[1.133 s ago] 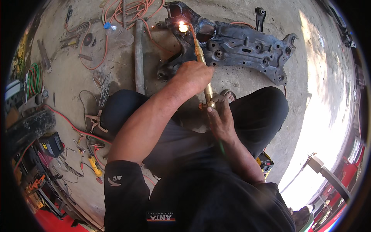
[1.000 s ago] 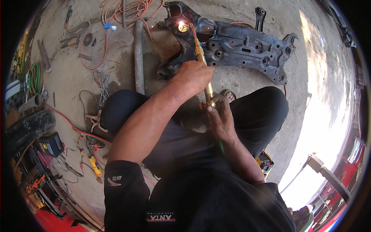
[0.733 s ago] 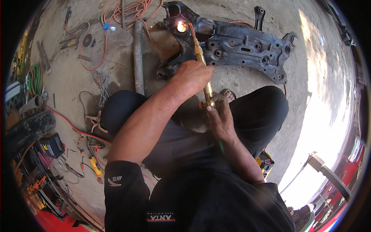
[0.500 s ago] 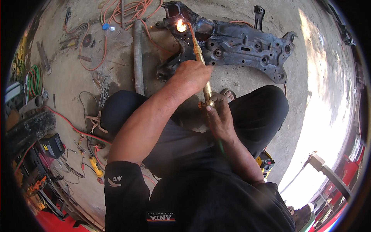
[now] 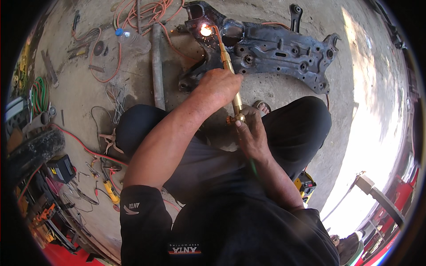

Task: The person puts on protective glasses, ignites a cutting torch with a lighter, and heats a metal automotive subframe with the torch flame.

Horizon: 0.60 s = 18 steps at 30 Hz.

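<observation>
A brass gas torch (image 5: 238,99) slants up and away from me, with its bent copper tip over a dark metal subframe (image 5: 284,53) on the floor. Bright glow and sparks (image 5: 206,31) show at the subframe's left end, just beside the tip. My left hand (image 5: 220,87) is wrapped round the torch's barrel, knuckles up. Lower down, my right hand (image 5: 253,128) grips the handle end, its thumb by the valve knob (image 5: 230,119). The palm-side fingers of both hands are partly hidden.
A grey metal pipe (image 5: 158,66) lies left of the subframe. Beyond it are a clear plastic bottle (image 5: 134,42) and a coiled orange hose (image 5: 148,15). Pliers (image 5: 109,141) and a yellow-handled tool (image 5: 110,190) lie left of my knee. A yellow-black device (image 5: 305,184) stands at right.
The sparking glow has shifted very slightly left and now throws more sparks downward. Both hands keep their hold on the torch, nearly still.
</observation>
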Each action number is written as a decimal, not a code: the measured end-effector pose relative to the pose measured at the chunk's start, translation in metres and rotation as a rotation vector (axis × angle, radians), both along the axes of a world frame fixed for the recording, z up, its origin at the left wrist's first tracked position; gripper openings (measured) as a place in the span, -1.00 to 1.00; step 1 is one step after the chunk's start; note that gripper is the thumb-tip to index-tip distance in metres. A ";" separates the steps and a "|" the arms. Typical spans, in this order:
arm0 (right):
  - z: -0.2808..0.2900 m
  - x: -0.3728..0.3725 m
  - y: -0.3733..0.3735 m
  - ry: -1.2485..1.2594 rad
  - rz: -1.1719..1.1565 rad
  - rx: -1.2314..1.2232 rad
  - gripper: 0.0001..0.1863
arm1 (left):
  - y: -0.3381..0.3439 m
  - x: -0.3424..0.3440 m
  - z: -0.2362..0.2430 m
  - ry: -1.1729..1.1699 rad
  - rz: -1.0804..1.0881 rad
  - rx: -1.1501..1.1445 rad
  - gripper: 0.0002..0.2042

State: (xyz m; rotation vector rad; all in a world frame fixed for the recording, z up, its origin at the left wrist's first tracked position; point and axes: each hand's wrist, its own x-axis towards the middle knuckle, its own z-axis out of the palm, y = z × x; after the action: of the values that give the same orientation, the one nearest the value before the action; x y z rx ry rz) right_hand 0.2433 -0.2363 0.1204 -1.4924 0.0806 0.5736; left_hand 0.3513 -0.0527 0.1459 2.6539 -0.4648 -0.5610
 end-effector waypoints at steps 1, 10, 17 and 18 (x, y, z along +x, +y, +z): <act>-0.001 0.000 0.000 0.001 -0.002 0.000 -0.74 | 0.000 0.000 0.000 -0.012 0.002 0.003 -0.82; 0.002 0.003 0.002 -0.014 -0.007 0.011 -0.74 | 0.002 0.001 0.003 0.031 -0.007 0.024 -0.77; 0.006 0.002 0.004 0.095 -0.022 0.063 -0.76 | -0.002 -0.001 0.002 0.110 0.016 0.079 -0.61; 0.006 0.001 0.004 0.106 -0.038 0.080 -0.76 | -0.003 -0.003 0.002 0.105 0.024 0.079 -0.59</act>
State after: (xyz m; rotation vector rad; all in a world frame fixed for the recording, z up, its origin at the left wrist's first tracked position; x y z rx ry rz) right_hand 0.2441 -0.2321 0.1264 -1.3800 0.1658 0.6181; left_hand 0.3485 -0.0559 0.1479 2.6840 -0.3873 -0.7210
